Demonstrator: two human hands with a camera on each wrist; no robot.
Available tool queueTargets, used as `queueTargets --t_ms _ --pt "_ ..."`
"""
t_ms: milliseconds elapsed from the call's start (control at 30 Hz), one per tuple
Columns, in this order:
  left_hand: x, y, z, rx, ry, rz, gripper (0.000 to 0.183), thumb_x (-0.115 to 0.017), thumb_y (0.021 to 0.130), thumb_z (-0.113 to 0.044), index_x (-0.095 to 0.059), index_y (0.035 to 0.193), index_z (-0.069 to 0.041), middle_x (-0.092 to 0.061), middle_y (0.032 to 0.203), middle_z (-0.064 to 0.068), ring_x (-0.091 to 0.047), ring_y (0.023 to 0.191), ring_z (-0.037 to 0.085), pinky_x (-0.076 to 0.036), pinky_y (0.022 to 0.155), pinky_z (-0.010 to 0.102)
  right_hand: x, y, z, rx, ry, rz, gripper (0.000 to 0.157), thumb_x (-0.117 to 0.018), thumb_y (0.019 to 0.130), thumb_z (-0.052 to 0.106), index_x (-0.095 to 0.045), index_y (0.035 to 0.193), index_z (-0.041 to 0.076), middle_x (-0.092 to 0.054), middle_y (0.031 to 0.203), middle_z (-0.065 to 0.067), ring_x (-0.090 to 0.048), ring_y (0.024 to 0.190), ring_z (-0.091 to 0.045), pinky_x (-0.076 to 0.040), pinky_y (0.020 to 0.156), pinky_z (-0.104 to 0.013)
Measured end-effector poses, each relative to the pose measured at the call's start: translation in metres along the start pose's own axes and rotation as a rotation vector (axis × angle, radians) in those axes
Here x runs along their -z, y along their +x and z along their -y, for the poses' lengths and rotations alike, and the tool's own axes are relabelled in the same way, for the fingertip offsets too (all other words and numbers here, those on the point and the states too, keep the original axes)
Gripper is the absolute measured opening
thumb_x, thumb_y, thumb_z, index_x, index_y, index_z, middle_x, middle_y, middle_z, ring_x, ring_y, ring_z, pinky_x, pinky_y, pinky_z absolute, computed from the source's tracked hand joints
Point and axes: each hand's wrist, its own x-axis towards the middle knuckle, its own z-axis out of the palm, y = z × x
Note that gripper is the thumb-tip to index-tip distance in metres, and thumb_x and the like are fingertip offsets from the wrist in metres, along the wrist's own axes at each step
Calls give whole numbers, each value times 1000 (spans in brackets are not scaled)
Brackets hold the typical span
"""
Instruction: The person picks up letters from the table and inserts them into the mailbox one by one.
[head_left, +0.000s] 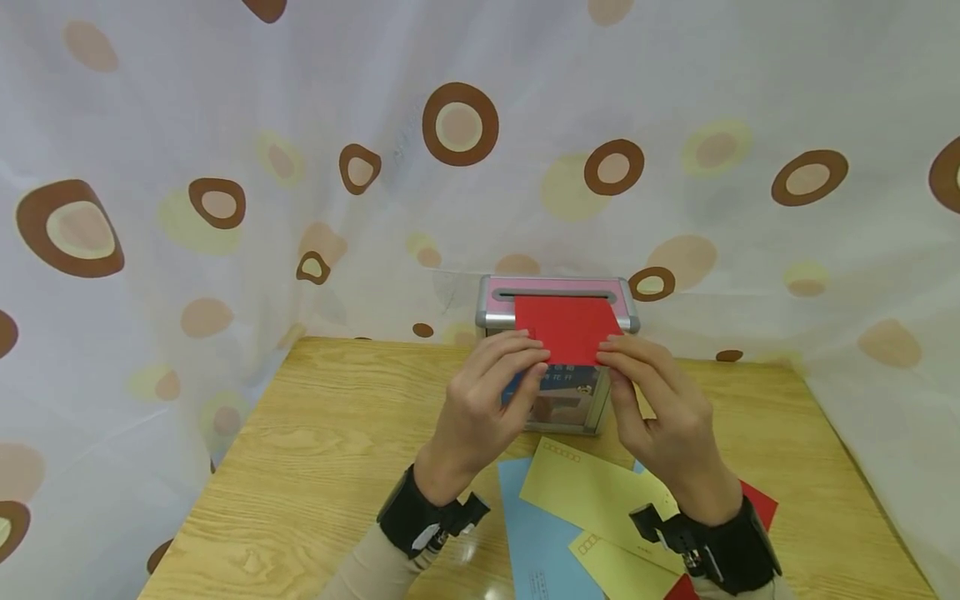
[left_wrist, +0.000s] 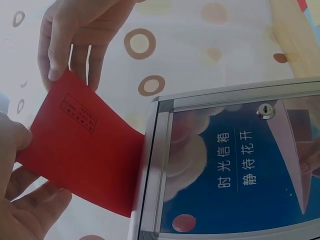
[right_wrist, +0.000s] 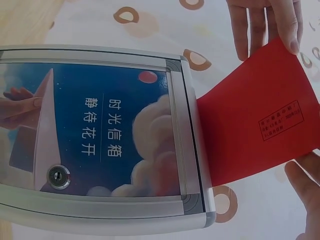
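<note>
A red envelope [head_left: 567, 330] is at the slot on top of a pink and silver letter box [head_left: 622, 321]. Its far edge meets the slot; how deep it goes in is hidden. My left hand [head_left: 487, 387] pinches the envelope's near left corner between thumb and fingers. On the opposite corner, my right hand [head_left: 667, 417] holds it the same way. Small black print shows on the envelope's underside in both wrist views. The box front, with a blue picture panel [left_wrist: 200, 150] and a round keyhole lock [right_wrist: 58, 176], faces me.
Yellow envelopes [head_left: 581, 487] overlap a blue envelope [head_left: 532, 533] on the wooden table [head_left: 300, 467], below the box. Part of a red envelope [head_left: 759, 504] shows by my right wrist. A white curtain with brown rings [head_left: 525, 225] hangs behind and at the sides.
</note>
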Motion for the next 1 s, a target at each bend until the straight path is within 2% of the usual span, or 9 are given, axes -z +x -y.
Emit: queueTargets --t_ms 233,667,1000 --pt "0 -3 1 21 16 8 16 -67 100 -10 -74 107 2 -73 107 14 -70 110 30 -57 102 32 2 -3 -1 9 1 -28 36 -58 106 17 -74 96 -13 -71 96 -28 -69 87 -40 -50 103 -15" --pt "0 -5 3 32 41 16 15 -72 96 -8 -75 107 3 -74 107 14 -70 111 29 -56 102 33 1 -3 -4 6 -26 -10 35 -59 105 16 -76 95 -12 -72 95 -26 -71 84 -38 -50 102 -14" --pt "2 -5 4 61 53 -31 14 -76 91 -4 -75 103 3 -74 106 15 -70 108 30 -57 101 33 0 -3 -5 -14 -36 -7 35 -59 106 17 -76 95 -12 -72 95 -26 -70 84 -37 -48 102 -11"
